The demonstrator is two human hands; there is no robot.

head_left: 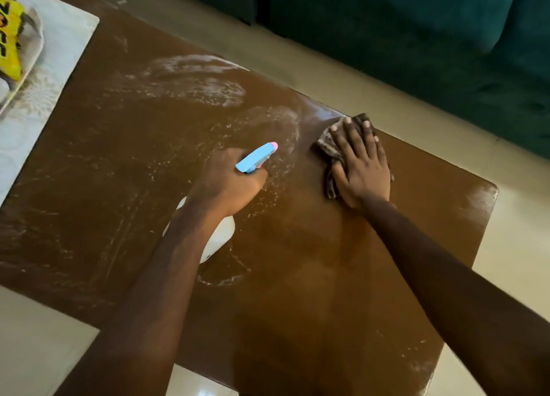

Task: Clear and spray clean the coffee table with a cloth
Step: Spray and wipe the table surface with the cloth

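The brown coffee table (312,291) fills most of the view, streaked with pale spray marks across its left and middle. My left hand (232,181) grips a spray bottle (256,157) with a blue head and pink nozzle; its white body shows below my wrist. My right hand (361,163) lies flat, fingers spread, pressing a dark patterned cloth (329,148) onto the table near its far edge. Most of the cloth is hidden under my palm.
A pale surface (59,68) at the upper left carries a tray with a yellow packet (10,44). A dark green sofa (416,32) runs along the far side. Light tiled floor (297,65) surrounds the table.
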